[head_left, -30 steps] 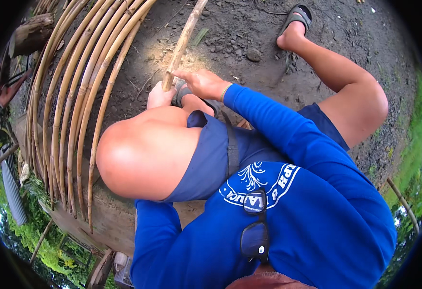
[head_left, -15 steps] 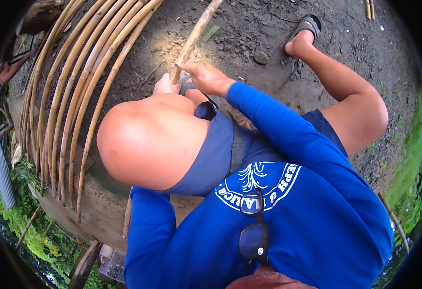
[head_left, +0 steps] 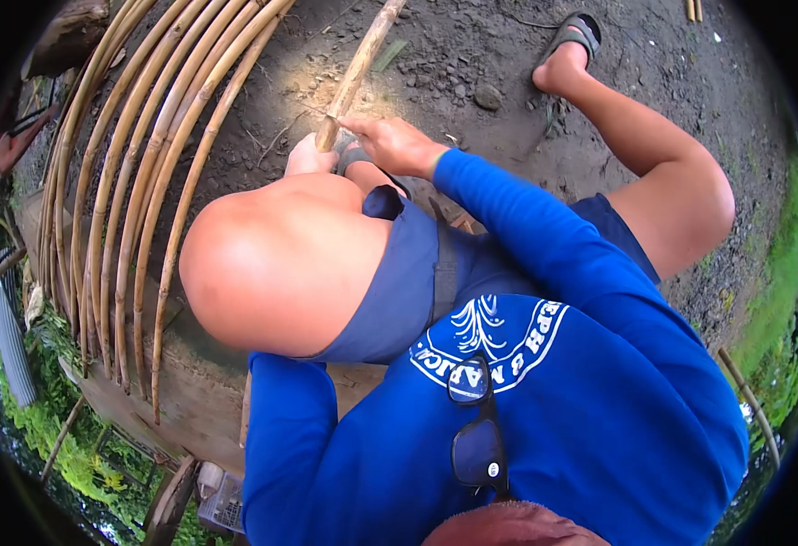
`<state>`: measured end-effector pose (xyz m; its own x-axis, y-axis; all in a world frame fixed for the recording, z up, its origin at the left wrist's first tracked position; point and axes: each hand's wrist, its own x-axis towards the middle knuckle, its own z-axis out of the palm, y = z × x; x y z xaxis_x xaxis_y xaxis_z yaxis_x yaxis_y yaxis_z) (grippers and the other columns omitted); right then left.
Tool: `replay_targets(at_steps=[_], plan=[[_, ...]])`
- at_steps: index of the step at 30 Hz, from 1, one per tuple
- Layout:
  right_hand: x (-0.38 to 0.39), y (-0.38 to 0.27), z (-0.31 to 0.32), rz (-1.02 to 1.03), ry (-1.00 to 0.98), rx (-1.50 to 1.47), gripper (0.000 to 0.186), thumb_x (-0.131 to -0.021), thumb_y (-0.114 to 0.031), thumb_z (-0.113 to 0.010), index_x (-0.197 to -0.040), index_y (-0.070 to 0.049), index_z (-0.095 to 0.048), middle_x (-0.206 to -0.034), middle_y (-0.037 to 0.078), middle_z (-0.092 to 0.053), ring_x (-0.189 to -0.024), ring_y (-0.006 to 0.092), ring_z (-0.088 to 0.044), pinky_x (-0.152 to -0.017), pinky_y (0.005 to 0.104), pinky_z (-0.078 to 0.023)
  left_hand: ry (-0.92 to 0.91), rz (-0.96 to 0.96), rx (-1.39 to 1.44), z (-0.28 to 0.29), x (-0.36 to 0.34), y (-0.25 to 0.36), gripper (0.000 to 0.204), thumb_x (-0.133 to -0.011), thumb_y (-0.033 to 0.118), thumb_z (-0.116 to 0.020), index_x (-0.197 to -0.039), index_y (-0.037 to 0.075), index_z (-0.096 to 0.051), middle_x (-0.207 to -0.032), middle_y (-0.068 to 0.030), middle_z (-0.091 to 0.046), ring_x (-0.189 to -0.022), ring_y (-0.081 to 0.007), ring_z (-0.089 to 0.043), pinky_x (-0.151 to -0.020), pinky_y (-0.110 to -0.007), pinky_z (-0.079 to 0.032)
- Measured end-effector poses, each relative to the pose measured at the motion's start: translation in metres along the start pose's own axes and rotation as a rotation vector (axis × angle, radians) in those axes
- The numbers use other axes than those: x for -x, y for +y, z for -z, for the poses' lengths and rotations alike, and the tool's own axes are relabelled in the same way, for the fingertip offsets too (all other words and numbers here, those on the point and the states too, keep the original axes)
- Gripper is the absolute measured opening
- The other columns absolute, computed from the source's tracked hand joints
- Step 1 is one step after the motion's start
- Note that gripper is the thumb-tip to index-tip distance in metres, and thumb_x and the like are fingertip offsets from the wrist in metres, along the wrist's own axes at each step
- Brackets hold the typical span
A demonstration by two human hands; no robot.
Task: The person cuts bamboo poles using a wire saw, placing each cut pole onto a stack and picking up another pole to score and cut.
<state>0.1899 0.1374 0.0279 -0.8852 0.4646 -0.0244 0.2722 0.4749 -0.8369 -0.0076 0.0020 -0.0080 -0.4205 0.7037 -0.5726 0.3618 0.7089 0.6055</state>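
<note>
A light brown bamboo pole (head_left: pixel 360 75) slants up and away from beyond my raised left knee. My left hand (head_left: pixel 311 156) is closed round its near end, partly hidden behind the knee. My right hand (head_left: pixel 397 146) is at the right side of the pole, fingers curled and fingertips against it, with the thumb side toward the pole. A small dark edge crosses the pole at those fingertips; what it is, and what the right hand grips, I cannot make out. Pale shavings or dust (head_left: pixel 322 77) lie on the soil around the pole.
Several long bent bamboo poles (head_left: pixel 158 136) stand in a row at my left, over a plank-like surface (head_left: pixel 194 391). A log (head_left: pixel 67 36) lies far left. My sandalled foot (head_left: pixel 567 59) rests on dark stony soil. A stone (head_left: pixel 487 97) and two short sticks (head_left: pixel 695 9) lie farther off.
The right hand has shifted slightly along the pole, and a dark edge now shows across it. The left hand keeps its hold. The whole view has shifted a little.
</note>
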Motion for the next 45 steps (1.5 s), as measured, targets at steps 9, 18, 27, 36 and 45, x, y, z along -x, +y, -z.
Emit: replay_targets(at_steps=[9, 18, 27, 36, 45], plan=[[-0.002, -0.025, 0.032, -0.169, -0.217, -0.015, 0.052, -0.1, -0.016, -0.061, -0.152, -0.014, -0.061, -0.114, 0.03, -0.074, -0.098, 0.0478, -0.074, -0.086, 0.0539, -0.058, -0.094, -0.01, 0.357, 0.012, 0.009, 0.027, 0.032, -0.091, 0.009, -0.07, -0.121, 0.0, -0.07, -0.105, -0.0125, -0.076, -0.098, -0.0199, -0.071, -0.088, -0.038, -0.056], [0.064, -0.029, 0.071, -0.204, -0.234, -0.013, 0.054, -0.102, -0.01, -0.058, -0.155, -0.017, -0.057, -0.092, 0.03, -0.071, -0.077, 0.049, -0.071, -0.071, 0.0576, -0.056, -0.239, 0.025, 0.526, 0.012, 0.023, 0.034, 0.034, -0.089, -0.001, -0.063, -0.122, -0.001, -0.07, -0.105, -0.0068, -0.073, -0.094, -0.0133, -0.066, -0.082, -0.033, -0.055], [0.05, -0.024, 0.058, -0.19, -0.252, 0.067, 0.053, -0.1, -0.012, -0.057, -0.152, -0.016, -0.061, -0.09, 0.029, -0.073, -0.08, 0.0485, -0.072, -0.075, 0.0571, -0.057, -0.295, 0.053, 0.622, 0.004, 0.025, 0.029, 0.033, -0.089, -0.001, -0.063, -0.121, -0.001, -0.069, -0.104, -0.007, -0.073, -0.094, -0.0139, -0.066, -0.082, -0.034, -0.055], [0.01, -0.011, 0.031, -0.073, -0.199, 0.082, 0.059, -0.097, -0.008, -0.057, -0.156, -0.015, -0.057, -0.085, 0.03, -0.069, -0.074, 0.0489, -0.069, -0.071, 0.0573, -0.055, -0.379, 0.056, 0.717, 0.008, 0.03, 0.041, 0.033, -0.089, 0.0, -0.063, -0.121, -0.001, -0.069, -0.104, -0.0072, -0.073, -0.093, -0.0144, -0.066, -0.082, -0.034, -0.055], [0.074, -0.035, 0.078, -0.161, -0.276, 0.112, 0.054, -0.101, -0.009, -0.057, -0.154, -0.014, -0.058, -0.088, 0.032, -0.069, -0.078, 0.0495, -0.07, -0.072, 0.0568, -0.056, -0.419, 0.106, 0.8, 0.017, 0.052, 0.032, 0.032, -0.089, 0.0, -0.063, -0.121, -0.001, -0.069, -0.103, -0.0074, -0.072, -0.093, -0.015, -0.067, -0.082, -0.035, -0.056]])
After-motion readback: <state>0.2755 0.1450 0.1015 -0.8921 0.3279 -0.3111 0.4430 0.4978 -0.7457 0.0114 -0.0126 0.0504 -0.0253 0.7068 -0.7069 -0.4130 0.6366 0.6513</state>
